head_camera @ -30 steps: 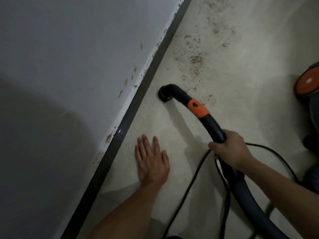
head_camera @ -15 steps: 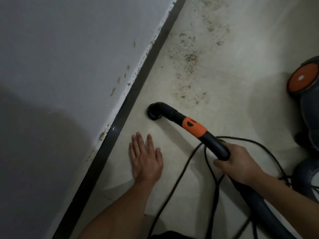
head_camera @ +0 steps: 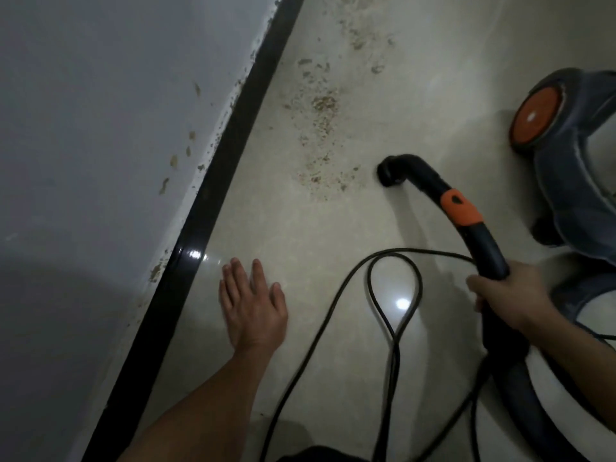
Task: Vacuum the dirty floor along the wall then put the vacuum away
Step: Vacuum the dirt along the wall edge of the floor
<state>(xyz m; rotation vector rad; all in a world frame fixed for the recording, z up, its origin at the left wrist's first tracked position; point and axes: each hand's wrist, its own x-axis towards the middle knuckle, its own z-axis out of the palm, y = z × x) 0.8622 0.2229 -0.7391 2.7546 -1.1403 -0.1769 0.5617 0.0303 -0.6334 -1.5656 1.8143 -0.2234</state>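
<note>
My left hand (head_camera: 255,308) lay spread flat on the floor (head_camera: 300,235); my right hand (head_camera: 510,295) gripped the vacuum hose (head_camera: 486,248), its nozzle (head_camera: 388,173) beside dirt (head_camera: 321,135) at twelve o'clock, looped cord (head_camera: 416,281) between my hands, canister (head_camera: 573,168) at two.

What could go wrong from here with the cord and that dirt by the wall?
1. The power cord loops on the floor beside the hose handle that the right hand grips; a sweep could snag or drag it.
2. The nozzle sits right of the dirt patch, off the baseboard; specks along that edge may get missed.
</note>
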